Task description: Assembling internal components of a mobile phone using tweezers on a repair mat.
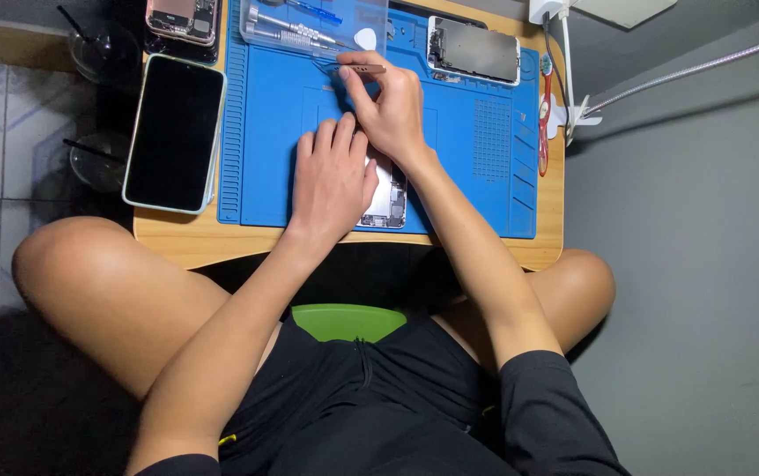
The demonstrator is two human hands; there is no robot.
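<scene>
Holding screwdrivers: clear tray [313, 26], beside white pick [365, 38].

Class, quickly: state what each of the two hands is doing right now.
Left hand: flat and open, pressing down on the opened silver phone body.
Right hand: closed, pinching thin metal tweezers.

Phone parts lying across a mat [459, 189] on a small table [194, 242]

An opened phone [388, 201] is lying near the mat's front edge; a screen assembly [473, 49] is sitting behind it, and a whole phone [174, 132] is resting left of the mat.
</scene>
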